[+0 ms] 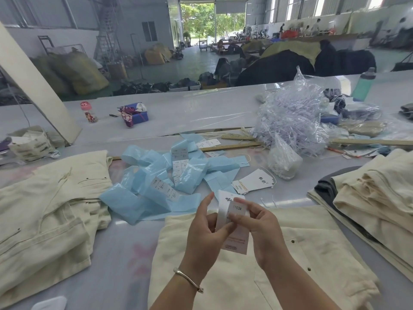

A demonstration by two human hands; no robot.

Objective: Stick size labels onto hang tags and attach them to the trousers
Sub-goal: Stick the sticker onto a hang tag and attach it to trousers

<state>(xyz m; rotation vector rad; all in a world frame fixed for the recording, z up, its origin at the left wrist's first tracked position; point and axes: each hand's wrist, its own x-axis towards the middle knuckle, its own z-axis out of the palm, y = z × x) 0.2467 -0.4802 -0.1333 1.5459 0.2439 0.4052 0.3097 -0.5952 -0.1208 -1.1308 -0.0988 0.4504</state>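
My left hand [204,227] grips a white hang tag [223,211] with a pinkish lower card [237,242], thumb across its front. My right hand [260,224] pinches a grey size label [237,208] printed 1103# against the tag's upper face. Both hands hover over cream trousers [290,265] lying flat on the table in front of me. Blue label backing strips [169,175] with more grey labels lie in a heap beyond my hands. A small stack of white hang tags [254,181] rests to the right of that heap.
Cream trousers are piled at the left [44,209] and stacked at the right [375,191]. A clear bag of plastic tag loops [295,121] sits at the back right, with wooden rulers [232,146] beside it. A small bottle [88,111] and a blue box [136,114] stand further back.
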